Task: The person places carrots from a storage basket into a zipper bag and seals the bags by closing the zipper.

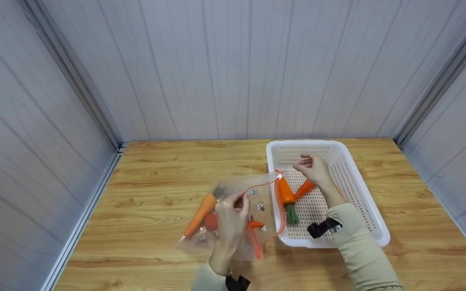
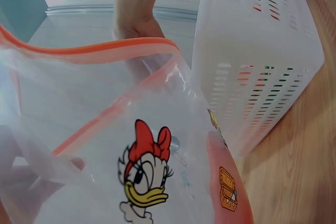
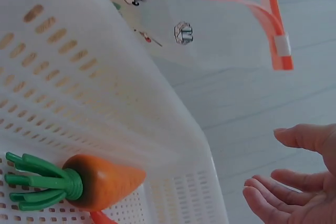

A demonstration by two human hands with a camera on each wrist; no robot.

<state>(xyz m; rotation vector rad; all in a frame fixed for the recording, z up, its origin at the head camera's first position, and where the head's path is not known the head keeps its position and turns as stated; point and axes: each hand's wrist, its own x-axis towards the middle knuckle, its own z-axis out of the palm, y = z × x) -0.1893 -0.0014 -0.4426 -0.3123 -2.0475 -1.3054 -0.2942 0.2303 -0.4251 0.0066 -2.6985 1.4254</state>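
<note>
The bag (image 1: pixel 253 202) is pinched open by the left hand (image 1: pixel 231 220). The right hand (image 1: pixel 316 169) is held loose and empty over the basket (image 1: pixel 372 218). Just below it, toward the bag, a carrot (image 1: pixel 285 193) lies lengthwise, leaves pointing back to the person.

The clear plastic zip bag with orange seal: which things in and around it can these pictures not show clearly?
- Head view: left hand covers the red item inside the clear plastic zip bag.
- Left wrist view: the reddish item blurs behind plastic, cut by the bottom edge.
- Right wrist view: white perforated basket wall hides the orange toy carrot tip; right hand is cut off.
</note>
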